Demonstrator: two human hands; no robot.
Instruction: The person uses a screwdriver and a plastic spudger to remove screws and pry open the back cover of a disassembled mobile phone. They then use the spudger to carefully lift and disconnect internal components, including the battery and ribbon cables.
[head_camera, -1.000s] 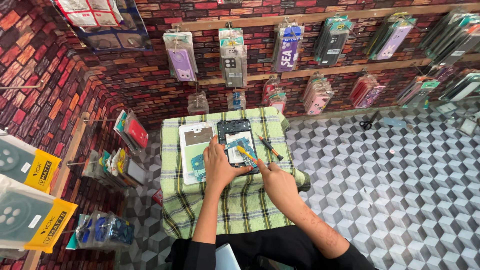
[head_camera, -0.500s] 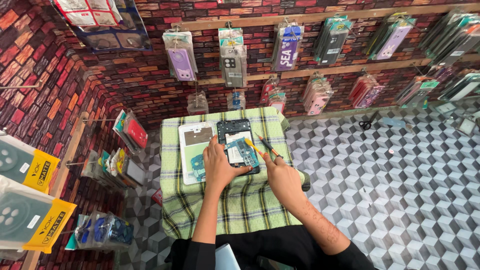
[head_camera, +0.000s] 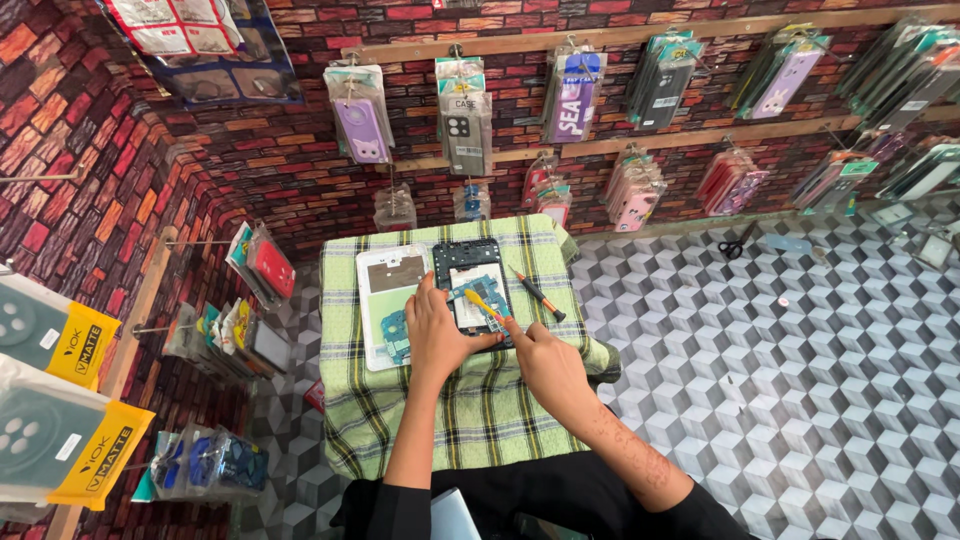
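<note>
I see a green-and-white checked cloth (head_camera: 470, 420) over the tabletop, a black-framed opened phone (head_camera: 468, 280) beside a white back panel (head_camera: 390, 300), an orange-and-black screwdriver (head_camera: 535, 293), red brick-patterned walls (head_camera: 90, 150) and a grey cube-patterned floor (head_camera: 800, 380).

You face a red brick-pattern wall (head_camera: 300, 170) hung with packaged phone cases (head_camera: 465, 125), above a grey cube-patterned floor (head_camera: 800, 400).

I see the surface (head_camera: 450, 420) at frame centre, the opened phone (head_camera: 470, 285) on its far half with a back panel (head_camera: 388, 300) just left and a screwdriver (head_camera: 535, 292) just right. My hands rest on the phone's near end: left hand (head_camera: 437, 335), right hand (head_camera: 548, 368). Scissors (head_camera: 738, 240) lie on the floor, upper right.
</note>
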